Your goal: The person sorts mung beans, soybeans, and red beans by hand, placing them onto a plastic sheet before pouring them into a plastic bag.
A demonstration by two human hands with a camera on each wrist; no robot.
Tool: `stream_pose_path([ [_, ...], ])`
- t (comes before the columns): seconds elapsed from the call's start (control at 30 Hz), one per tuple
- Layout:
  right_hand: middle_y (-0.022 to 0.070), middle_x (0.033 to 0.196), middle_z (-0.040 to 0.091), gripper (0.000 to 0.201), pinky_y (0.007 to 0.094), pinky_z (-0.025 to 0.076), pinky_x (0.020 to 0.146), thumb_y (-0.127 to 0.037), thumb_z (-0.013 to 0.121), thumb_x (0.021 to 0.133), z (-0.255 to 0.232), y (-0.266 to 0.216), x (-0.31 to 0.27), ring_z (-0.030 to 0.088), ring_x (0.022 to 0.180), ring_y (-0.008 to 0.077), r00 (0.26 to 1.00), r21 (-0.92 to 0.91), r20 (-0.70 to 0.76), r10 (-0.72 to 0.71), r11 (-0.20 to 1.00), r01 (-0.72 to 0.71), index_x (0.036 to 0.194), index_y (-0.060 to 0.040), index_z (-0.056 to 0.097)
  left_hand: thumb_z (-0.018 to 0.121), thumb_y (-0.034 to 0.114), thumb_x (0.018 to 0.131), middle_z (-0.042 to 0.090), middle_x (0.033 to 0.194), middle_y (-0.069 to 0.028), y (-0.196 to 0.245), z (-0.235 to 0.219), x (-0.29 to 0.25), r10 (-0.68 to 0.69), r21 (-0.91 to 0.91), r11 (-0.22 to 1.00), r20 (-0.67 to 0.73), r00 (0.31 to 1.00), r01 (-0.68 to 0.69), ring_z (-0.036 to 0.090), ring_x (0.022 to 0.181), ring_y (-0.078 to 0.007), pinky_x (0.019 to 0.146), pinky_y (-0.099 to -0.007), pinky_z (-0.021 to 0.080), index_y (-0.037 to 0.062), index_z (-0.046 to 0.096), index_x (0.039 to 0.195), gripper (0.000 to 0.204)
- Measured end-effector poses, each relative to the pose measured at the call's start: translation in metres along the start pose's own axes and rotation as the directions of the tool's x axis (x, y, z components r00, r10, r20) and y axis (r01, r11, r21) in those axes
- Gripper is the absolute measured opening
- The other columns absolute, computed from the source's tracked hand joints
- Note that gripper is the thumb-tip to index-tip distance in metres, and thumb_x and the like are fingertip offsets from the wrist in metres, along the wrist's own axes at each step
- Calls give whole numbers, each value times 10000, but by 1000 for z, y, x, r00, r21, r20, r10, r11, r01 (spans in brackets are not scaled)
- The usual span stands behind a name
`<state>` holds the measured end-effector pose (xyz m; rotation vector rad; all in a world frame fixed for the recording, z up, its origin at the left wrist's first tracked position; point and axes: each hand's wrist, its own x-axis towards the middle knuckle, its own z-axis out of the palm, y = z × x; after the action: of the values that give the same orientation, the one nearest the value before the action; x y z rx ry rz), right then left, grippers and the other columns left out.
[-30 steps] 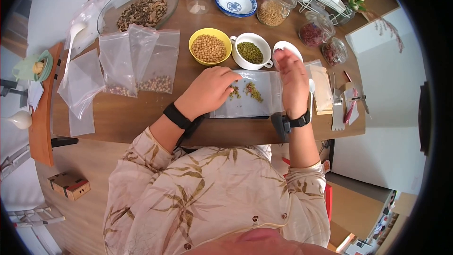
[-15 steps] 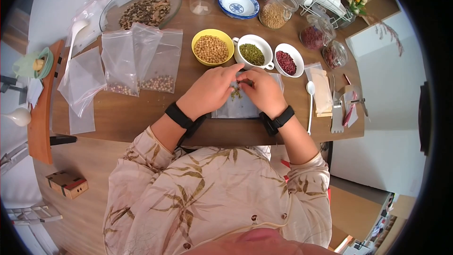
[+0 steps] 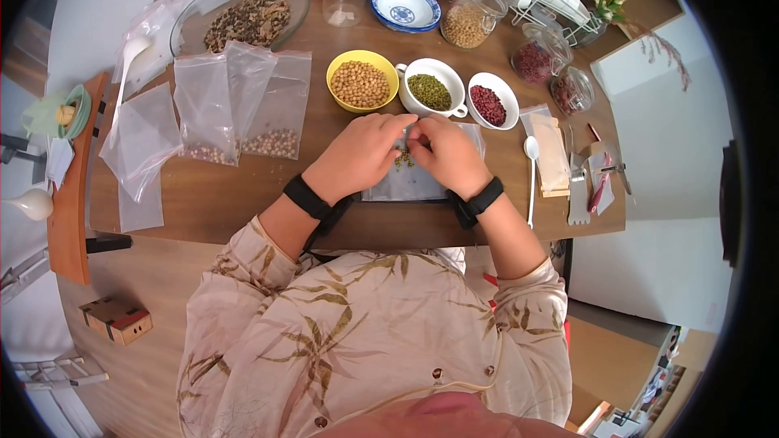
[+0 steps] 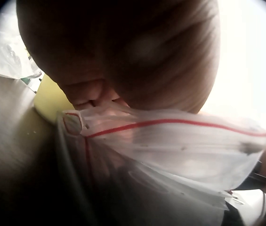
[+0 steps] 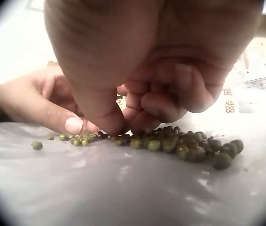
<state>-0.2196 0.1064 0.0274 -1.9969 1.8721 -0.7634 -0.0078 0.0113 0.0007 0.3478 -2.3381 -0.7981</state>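
In the head view both hands meet over a clear plastic bag (image 3: 406, 191) with small green mung beans (image 3: 404, 159) on it. My left hand (image 3: 365, 150) lies over its left side, thumb and fingertips at the plastic beside the beans. The bag's red seal line (image 4: 170, 121) runs below that palm in the left wrist view. My right hand (image 3: 450, 158) bends down with thumb and fingers together among the mung beans. A dark red bean (image 5: 102, 135) shows at its thumb tip; the fingers hide part of the spot.
Behind the bag stand a yellow bowl (image 3: 333, 91) of chickpeas, a white cup (image 3: 410, 103) of mung beans and a white bowl (image 3: 507, 97) of red beans. Zip bags (image 3: 203, 97) lie left; a white spoon (image 3: 531, 174) and tools (image 3: 600, 186) lie right. Jars (image 3: 491, 4) stand behind.
My right hand has come from over the red bean bowl down and left to the mung beans beside my left hand, its fingers closing together. The left hand has stayed in place.
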Motion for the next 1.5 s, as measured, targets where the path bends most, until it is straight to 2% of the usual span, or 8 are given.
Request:
stream_pose_path([
  [0.17,90,1118,809,121,296,627,666,-136,735,1064,-30,14,-11,786,886,139,924,665,204,323,647,-373,1077,-17,721,754,-14,919,719,1234,-154,2,-4,1,-32,-17,999,30,999,32,714,1137,-353,1017,-496,548,36,588,1508,614],
  [0.23,97,1114,799,82,278,679,719,-96,689,1086,-33,17,-24,785,882,154,873,933,346,343,-29,-358,1118,-22,704,756,-4,923,718,1212,-149,3,-3,0,-40,9,999,36,999,40,711,1131,-350,1014,-492,545,47,594,1507,608],
  [0.27,97,1110,791,88,292,703,823,-88,675,1094,-25,26,-30,782,905,155,867,920,388,312,-195,-341,1150,-22,691,756,-4,923,718,1212,-149,4,-3,1,-37,5,999,40,999,37,711,1131,-350,1014,-492,545,47,594,1507,608],
  [0.4,87,1098,783,105,315,692,880,-74,673,1084,-13,19,-38,784,962,163,874,925,362,325,-238,-295,1172,-19,686,751,6,932,708,1200,-147,4,-3,1,-35,18,999,47,998,35,705,1116,-349,1014,-488,541,57,598,1507,597],
  [0.6,41,1077,760,107,325,605,803,-30,693,1044,-9,10,-34,718,899,143,874,874,345,341,221,-432,1149,-31,716,706,-21,943,700,1216,-158,1,-3,2,-23,-4,1000,41,999,23,700,1113,-352,1010,-490,543,56,603,1507,578],
  [0.67,65,1052,741,82,349,565,744,-5,725,1007,-1,-5,-34,682,831,178,964,458,71,257,850,-260,1086,-26,736,688,-34,943,699,1219,-161,-1,-2,1,-17,-2,1000,31,999,17,699,1113,-354,1008,-491,544,55,604,1507,577],
  [0.77,117,1009,703,92,374,569,748,14,751,965,1,-16,-27,687,819,247,989,224,-39,143,966,-131,1053,-13,740,662,-51,941,701,1235,-166,-3,-1,0,-11,-4,1000,24,1000,11,698,1112,-357,1012,-491,544,53,604,1510,581],
  [1.5,169,984,712,104,474,584,850,-42,793,916,1,-14,-16,726,949,374,998,167,52,24,985,-33,1005,-36,739,678,-26,947,705,1319,-184,2,-5,2,-15,-5,1000,48,999,15,672,1212,-400,1074,-506,530,35,630,1469,528],
])
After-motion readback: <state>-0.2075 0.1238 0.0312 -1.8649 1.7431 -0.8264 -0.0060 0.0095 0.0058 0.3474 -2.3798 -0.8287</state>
